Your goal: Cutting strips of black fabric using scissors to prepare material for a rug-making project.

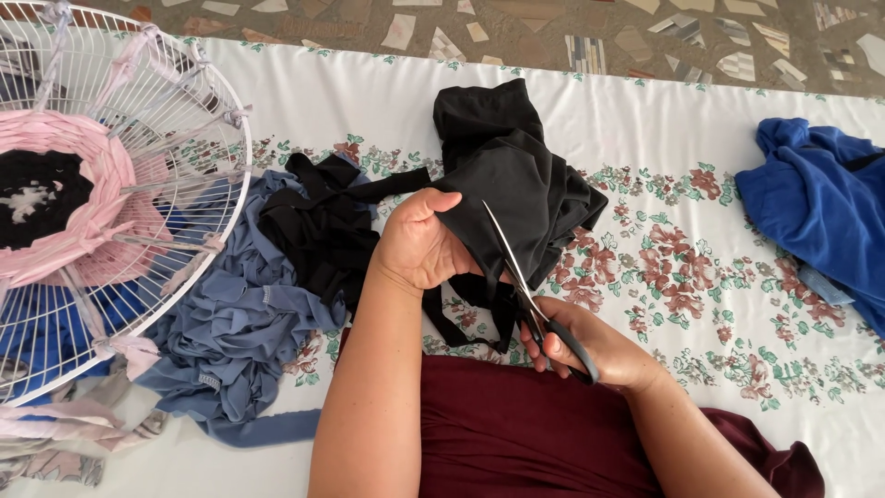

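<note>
Over the floral sheet, left hand fingers clench black fabric; right hand grips open scissors.

My left hand grips the bunched garment at the middle of the sheet, and my right hand, just right of and nearer to me than it, works the scissors into its edge. Left of both lies a heap of fabric strips, with a wire grille beyond it at the far left. Another garment lies well apart on the right.
</note>
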